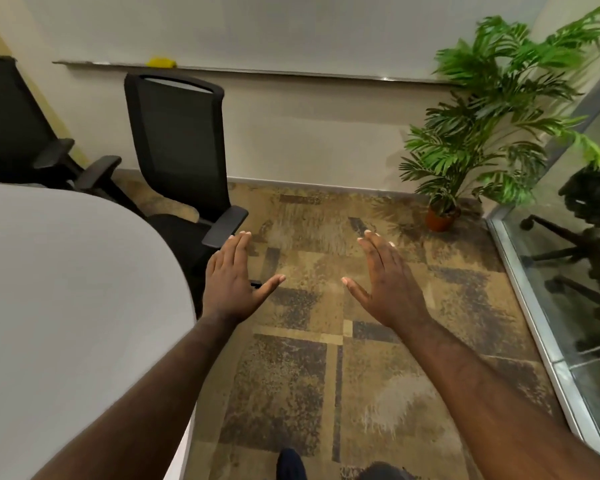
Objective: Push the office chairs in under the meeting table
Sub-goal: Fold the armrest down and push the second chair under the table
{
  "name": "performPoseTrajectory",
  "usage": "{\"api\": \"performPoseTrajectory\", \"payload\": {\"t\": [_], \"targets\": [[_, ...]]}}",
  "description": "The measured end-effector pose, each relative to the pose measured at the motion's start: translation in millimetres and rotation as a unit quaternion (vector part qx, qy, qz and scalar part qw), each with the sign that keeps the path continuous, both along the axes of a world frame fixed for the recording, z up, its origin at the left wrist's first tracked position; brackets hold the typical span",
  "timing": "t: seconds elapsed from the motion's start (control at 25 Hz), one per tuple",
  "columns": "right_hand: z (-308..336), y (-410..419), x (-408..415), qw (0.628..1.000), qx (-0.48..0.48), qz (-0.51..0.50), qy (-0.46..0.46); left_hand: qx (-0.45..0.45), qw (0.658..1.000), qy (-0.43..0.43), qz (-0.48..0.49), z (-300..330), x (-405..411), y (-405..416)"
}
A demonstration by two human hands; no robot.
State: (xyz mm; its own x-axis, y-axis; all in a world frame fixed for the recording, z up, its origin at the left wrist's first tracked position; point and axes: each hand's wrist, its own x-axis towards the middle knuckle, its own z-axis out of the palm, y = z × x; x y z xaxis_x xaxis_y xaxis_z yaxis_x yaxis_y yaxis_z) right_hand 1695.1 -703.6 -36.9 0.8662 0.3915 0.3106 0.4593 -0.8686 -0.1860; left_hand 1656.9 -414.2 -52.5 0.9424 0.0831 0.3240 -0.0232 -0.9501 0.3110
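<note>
A black mesh-back office chair (181, 143) stands at the rounded end of the white meeting table (66, 289), its seat partly under the tabletop and its right armrest sticking out. A second black chair (11, 126) sits further left along the table's far side. My left hand (231, 280) hovers flat and open just below that armrest, not touching it. My right hand (385, 282) is held out open over the carpet, well to the right of the chair. Both hands hold nothing.
A potted palm (482, 133) in a terracotta pot stands in the far right corner. A glass wall with a metal frame (534, 323) runs along the right, with dark chairs behind it. A whiteboard ledge (257, 69) carries a yellow object. Patterned carpet lies ahead.
</note>
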Motion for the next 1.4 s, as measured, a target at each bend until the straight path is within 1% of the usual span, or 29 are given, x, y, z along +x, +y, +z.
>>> {"api": "performPoseTrajectory", "payload": {"t": [0.16,0.28,0.44,0.72,0.88,1.08,1.16,1.4], "targets": [[-2.8,1.5,91.2,0.999,-0.014,-0.046,-0.013,0.026,0.999,0.020,0.001,-3.8,81.3,3.6],[-7.4,-3.8,176.6,0.999,-0.016,-0.048,-0.007,0.035,0.999,0.025,0.025,-11.1,148.1,3.8],[-2.2,-0.6,295.9,1.000,0.004,0.010,0.012,0.030,0.996,0.021,0.077,-2.7,240.8,0.6],[31.1,55.1,456.7,0.991,0.029,0.126,-0.016,0.027,0.988,-0.017,0.148,41.2,376.5,10.3],[35.8,103.0,542.1,0.984,0.043,0.173,-0.024,0.020,0.981,-0.041,0.191,50.0,445.2,49.0],[34.1,186.2,641.0,0.975,0.034,0.219,-0.030,0.017,0.966,-0.063,0.251,54.0,528.7,126.6],[36.3,220.4,673.8,0.970,0.034,0.240,-0.032,0.007,0.962,-0.060,0.267,56.6,552.8,156.7],[53.9,323.3,763.2,0.953,0.064,0.295,-0.040,0.018,0.942,-0.071,0.328,76.6,617.1,238.1]]}}
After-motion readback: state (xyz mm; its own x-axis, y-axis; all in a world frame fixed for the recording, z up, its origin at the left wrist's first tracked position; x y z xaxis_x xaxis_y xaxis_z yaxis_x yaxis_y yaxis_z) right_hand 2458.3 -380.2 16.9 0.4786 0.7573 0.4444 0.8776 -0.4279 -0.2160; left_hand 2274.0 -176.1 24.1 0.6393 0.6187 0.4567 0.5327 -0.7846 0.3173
